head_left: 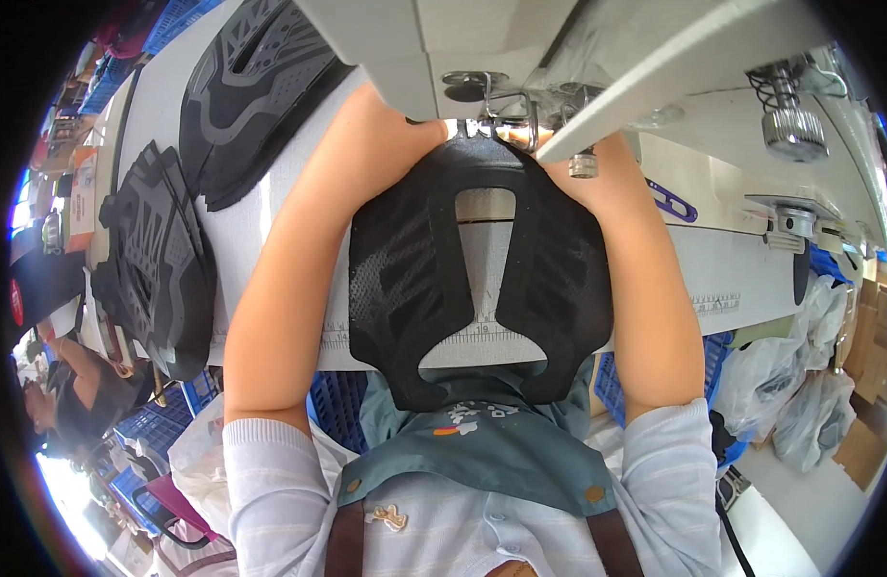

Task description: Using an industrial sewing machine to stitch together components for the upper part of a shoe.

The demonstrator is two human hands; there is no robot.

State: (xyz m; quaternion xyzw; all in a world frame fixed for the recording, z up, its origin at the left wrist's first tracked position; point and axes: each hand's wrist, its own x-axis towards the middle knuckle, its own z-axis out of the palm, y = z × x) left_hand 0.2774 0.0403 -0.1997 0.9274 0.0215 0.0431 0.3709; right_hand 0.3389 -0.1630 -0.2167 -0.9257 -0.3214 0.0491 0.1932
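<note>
Both sets of fingers are hidden under the head of the sewing machine [559, 58], so whether they are apart or pinched on the fabric cannot be told. The left hand [390, 130] and the right hand [597, 178] flank the far tip of a black shoe upper [395, 288], which lies flat on the bench [741, 269] with its tip at the presser foot [506, 130] and its two wings spread toward the person, overhanging the near edge.

By the look of it, the step in hand is feeding the far tip under the needle; the next move seems to call for even pressure from both hands, so the piece stays flat and does not twist.

To the left, stacked black and grey uppers [160, 260] lie on the bench. Blue crates [337, 404] stand below the near edge. White plastic bags [780, 375] sit low on the right, with brown cartons [862, 442] beyond them. A printed ruler strip [717, 303] runs along the bench edge.
</note>
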